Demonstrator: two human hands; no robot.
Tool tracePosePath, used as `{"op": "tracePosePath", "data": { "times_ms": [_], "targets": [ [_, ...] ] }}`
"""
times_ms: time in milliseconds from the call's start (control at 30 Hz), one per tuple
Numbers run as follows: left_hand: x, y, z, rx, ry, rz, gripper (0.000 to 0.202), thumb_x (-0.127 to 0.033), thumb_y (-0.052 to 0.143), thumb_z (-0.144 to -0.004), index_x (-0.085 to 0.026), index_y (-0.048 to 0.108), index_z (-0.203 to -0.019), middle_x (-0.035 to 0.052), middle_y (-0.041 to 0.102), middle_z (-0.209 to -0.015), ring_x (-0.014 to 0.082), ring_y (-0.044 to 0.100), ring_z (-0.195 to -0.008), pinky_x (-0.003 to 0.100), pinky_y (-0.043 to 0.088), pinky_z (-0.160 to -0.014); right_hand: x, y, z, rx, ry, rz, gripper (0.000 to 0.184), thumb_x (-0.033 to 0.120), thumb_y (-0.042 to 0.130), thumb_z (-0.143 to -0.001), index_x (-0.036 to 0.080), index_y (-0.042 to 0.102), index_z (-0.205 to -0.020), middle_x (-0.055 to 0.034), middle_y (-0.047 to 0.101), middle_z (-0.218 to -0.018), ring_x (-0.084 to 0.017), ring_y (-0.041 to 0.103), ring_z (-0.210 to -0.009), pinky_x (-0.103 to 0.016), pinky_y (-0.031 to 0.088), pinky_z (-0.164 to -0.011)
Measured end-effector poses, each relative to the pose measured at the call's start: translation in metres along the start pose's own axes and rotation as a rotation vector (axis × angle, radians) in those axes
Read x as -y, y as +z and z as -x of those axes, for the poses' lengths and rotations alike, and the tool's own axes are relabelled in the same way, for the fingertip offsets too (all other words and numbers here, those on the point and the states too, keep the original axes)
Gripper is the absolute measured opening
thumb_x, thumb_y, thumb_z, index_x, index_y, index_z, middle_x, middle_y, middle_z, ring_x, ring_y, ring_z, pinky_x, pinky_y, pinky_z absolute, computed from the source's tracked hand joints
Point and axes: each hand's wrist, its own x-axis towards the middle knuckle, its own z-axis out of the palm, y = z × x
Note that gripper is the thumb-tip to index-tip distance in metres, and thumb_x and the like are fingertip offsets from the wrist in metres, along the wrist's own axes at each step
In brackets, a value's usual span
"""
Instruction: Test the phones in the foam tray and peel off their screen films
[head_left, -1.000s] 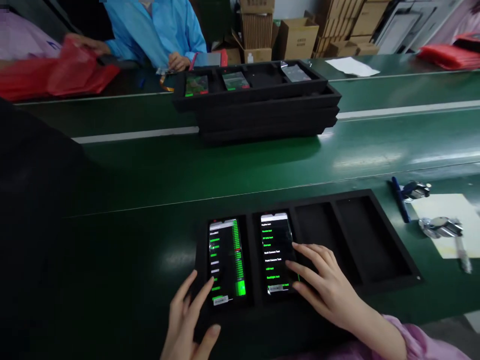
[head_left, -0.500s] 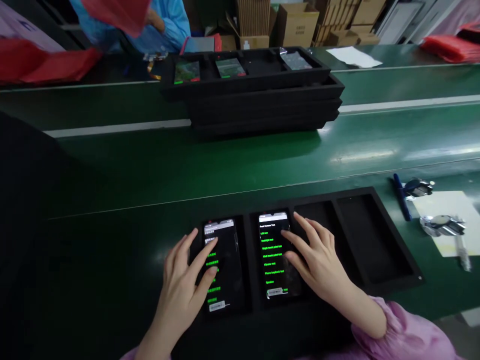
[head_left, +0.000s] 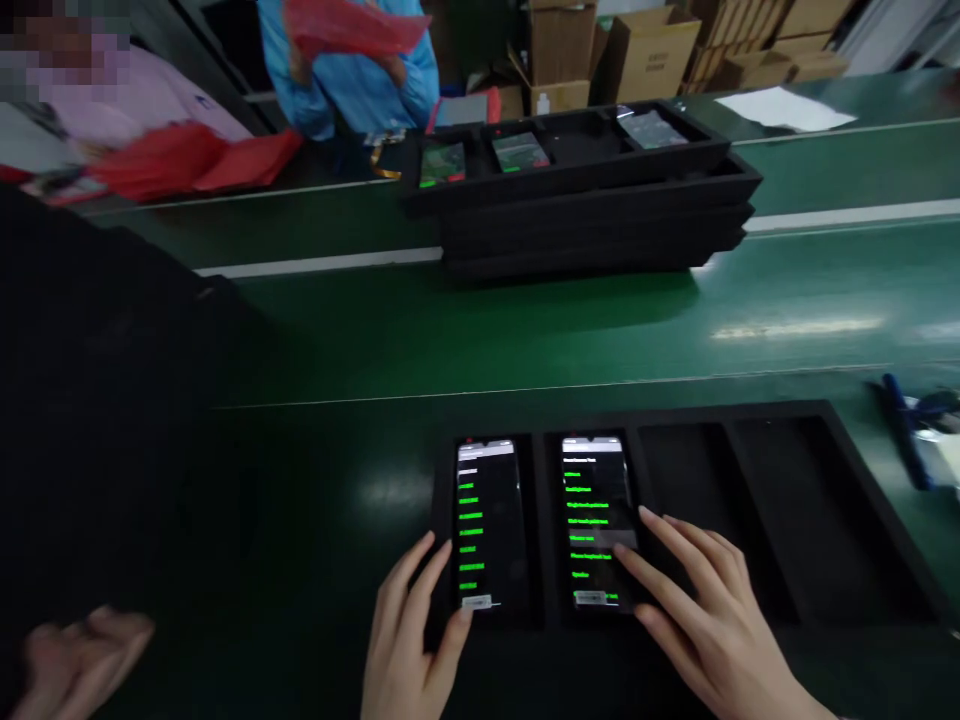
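We find the right grip [head_left: 705,625] spread, its fingertips on the right smartphone [head_left: 598,520], which lies lengthwise near to far (the left grip [head_left: 409,635], equally spread, sits at the near end of the left smartphone [head_left: 491,530]).

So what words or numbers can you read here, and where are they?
Nothing can be read for sure.
Left phone screen: green lines, too blurred.
Right phone screen: green lines, too blurred.
White label at the left phone's foot: too small.
Cardboard box: printing too small.
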Motion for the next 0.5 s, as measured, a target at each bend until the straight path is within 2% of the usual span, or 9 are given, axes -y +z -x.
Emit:
{"op": "tracePosePath", "data": {
  "times_ms": [133, 233, 367, 500],
  "targets": [
    [-0.015, -0.004, -0.012, -0.086, 0.086, -0.09, 0.05, -0.041, 0.047, -0.103, -0.035, 0.043, -0.153, 0.0075, 0.058, -0.145, 0.0251, 0.062, -0.127, 0.037, 0.062, -0.093, -0.005, -0.002, 0.008, -0.008, -0.065, -0.054, 0.028, 0.031, 0.051, -0.104, 0.024, 0.075, -0.117, -0.0111, 0.067, -0.133, -0.027, 0.059, -0.116, -0.039, 0.044, -0.094],
    [-0.022, -0.008, -0.017, -0.139, 0.158, -0.142, 0.051, -0.038, 0.046, -0.104, -0.035, 0.041, -0.155, 0.0076, 0.058, -0.142, 0.0243, 0.061, -0.126, 0.037, 0.06, -0.095, -0.006, -0.002, 0.007, 0.011, -0.106, -0.018, 0.029, 0.037, 0.051, -0.105, 0.026, 0.077, -0.111, -0.0095, 0.069, -0.131, -0.027, 0.061, -0.115, -0.04, 0.043, -0.094],
    [-0.022, -0.01, -0.015, -0.12, 0.224, -0.207, 0.057, -0.033, 0.048, -0.103, -0.035, 0.035, -0.158, 0.0079, 0.053, -0.147, 0.0246, 0.058, -0.129, 0.038, 0.058, -0.1, -0.006, -0.002, 0.003, 0.036, -0.118, 0.041, 0.032, 0.041, 0.048, -0.107, 0.028, 0.078, -0.111, -0.0083, 0.07, -0.13, -0.026, 0.06, -0.116, -0.039, 0.041, -0.095],
    [-0.017, -0.007, -0.009, -0.091, 0.218, -0.276, 0.059, -0.033, 0.048, -0.102, -0.04, 0.034, -0.159, 0.0073, 0.046, -0.156, 0.0298, 0.053, -0.135, 0.047, 0.056, -0.102, -0.006, -0.002, 0.003, 0.045, -0.116, 0.018, 0.03, 0.037, 0.049, -0.107, 0.027, 0.077, -0.113, -0.0083, 0.07, -0.131, -0.025, 0.059, -0.118, -0.038, 0.04, -0.097]
  ]
}}
